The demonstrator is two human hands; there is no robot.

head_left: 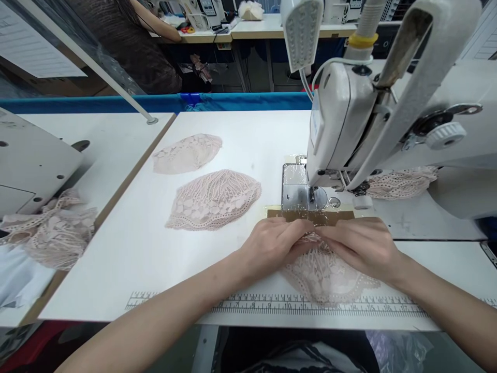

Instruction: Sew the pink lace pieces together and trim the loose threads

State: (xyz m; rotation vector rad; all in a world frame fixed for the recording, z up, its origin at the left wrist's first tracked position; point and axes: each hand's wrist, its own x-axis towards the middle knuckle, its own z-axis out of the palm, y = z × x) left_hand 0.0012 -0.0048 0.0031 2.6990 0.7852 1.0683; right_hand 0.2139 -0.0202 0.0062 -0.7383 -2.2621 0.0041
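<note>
A pale pink lace piece [328, 277] lies on the white table in front of the sewing machine [341, 119]. My left hand [277, 241] pinches its upper edge from the left. From the right, my right hand [359, 246] grips the same edge, and the fingertips of both hands meet. Just beyond them are a brown strip [334, 216] and the metal needle plate [294, 189], with the presser foot over it. Two more lace pieces, a nearer one [215, 199] and a farther one [188, 154], lie flat to the left.
A printed ruler [272, 304] runs along the table's front edge. Bunched lace [64, 228] sits by another machine [34, 160] on the left. More lace [404, 182] lies under the machine arm. Beyond the blue rail [248, 102], a person's arm [155, 20] rests at another table.
</note>
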